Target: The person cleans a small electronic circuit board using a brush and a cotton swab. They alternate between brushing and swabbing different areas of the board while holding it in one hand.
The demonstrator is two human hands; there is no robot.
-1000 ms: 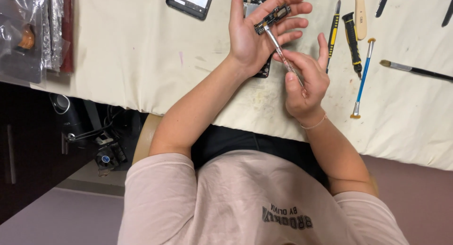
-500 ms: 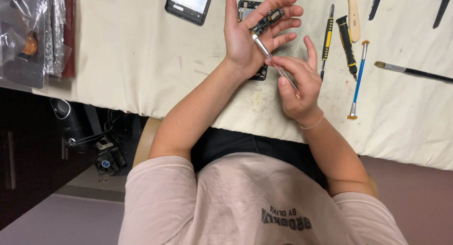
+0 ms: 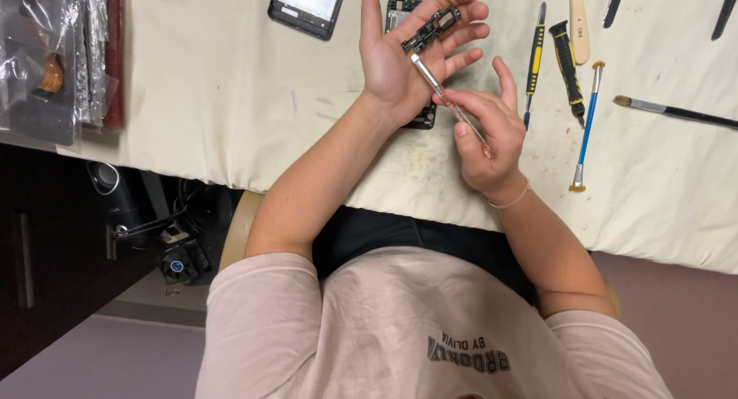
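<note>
Small dark circuit board (image 3: pixel 432 28), slim brush (image 3: pixel 446 99) touching.

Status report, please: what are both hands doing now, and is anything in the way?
Left hand open, circuit board lying on its fingers. Right hand grips thin tool, tip at the board. Opened phone underneath; nothing blocking.

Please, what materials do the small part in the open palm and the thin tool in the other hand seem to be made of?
The small board on the left hand looks like dark, matte circuit board with small metal pieces, judging by its glints. The thin tool in the right hand appears to have a shiny metal collar near its tip and a clear, probably plastic, handle; its bristles are too small to judge.
</note>
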